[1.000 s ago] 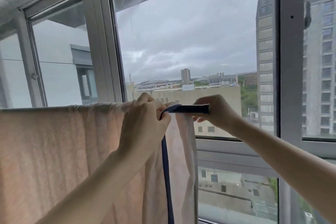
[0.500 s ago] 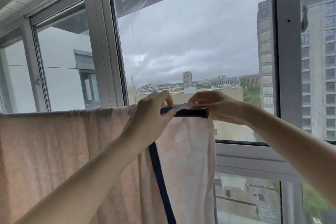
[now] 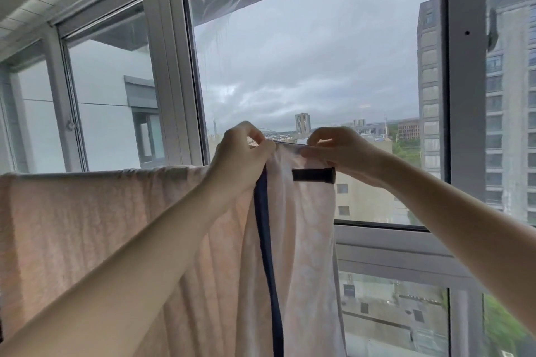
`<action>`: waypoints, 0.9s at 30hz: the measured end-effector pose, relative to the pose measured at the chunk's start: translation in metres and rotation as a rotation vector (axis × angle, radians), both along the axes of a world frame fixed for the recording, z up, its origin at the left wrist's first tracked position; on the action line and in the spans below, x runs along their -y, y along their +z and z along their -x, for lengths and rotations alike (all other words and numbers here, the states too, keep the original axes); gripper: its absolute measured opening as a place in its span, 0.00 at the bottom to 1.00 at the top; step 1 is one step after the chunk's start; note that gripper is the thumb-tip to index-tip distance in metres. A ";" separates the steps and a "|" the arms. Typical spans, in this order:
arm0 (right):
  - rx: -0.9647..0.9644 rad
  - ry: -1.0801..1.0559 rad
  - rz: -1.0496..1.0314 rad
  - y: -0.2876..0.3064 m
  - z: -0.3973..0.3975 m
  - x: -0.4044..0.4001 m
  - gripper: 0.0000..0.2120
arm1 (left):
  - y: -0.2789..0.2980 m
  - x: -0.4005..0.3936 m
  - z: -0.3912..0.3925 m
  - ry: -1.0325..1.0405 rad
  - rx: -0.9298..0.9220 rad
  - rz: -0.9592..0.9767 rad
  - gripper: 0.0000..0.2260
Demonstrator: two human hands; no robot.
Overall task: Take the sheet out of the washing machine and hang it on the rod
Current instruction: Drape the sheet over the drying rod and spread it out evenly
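At a high-rise window under grey cloud, I hold the last corner of the sheet (image 3: 301,240) above the dark end of the rod (image 3: 313,175). My left hand (image 3: 240,153) pinches the top hem between thumb and curled fingers; my right hand (image 3: 342,151) pinches the same hem a little further along, fingers bent over the edge, so the strip between them is drawn taut. Both hands are closed on cloth and nothing else.

Most of the sheet is already draped over the rod and hangs to my left in long soft folds, pale pink with a faint pattern. The end section I hold hangs in front of the rod tip, and a dark blue band (image 3: 265,240) runs down it below my left hand.

I judge the cloth to be thin and limp: light shows through it, and it sags wherever it is not held. Fresh from the washing machine, it is probably damp, heavier than it looks, and inclined to cling to itself. It has no stiffness, so a single grip would let the corner fold over; two pinches on the hem, set apart, keep the edge straight as it goes over the rod. The hem is the best place to hold, being doubled and less likely to stretch. The rod's bare end looks smooth, so an unevenly hung sheet could slide off

No brand, label or legible writing shows on the sheet, the rod, the window frame (image 3: 464,95) or the buildings outside
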State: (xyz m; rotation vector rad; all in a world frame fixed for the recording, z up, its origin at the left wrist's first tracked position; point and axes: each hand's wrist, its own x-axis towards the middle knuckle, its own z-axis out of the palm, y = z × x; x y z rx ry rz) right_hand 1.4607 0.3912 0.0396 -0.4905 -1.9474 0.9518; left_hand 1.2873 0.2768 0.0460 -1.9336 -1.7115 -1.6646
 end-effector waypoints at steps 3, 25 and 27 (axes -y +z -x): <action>0.026 0.000 0.042 -0.003 -0.004 -0.003 0.07 | 0.000 0.002 -0.002 -0.099 0.057 0.104 0.04; 0.050 -0.504 -0.584 -0.075 -0.010 0.015 0.09 | -0.060 -0.005 -0.051 0.330 -0.675 -0.312 0.10; 0.047 -0.500 -0.567 -0.079 -0.011 0.017 0.09 | -0.069 -0.008 -0.051 0.296 -0.656 -0.242 0.08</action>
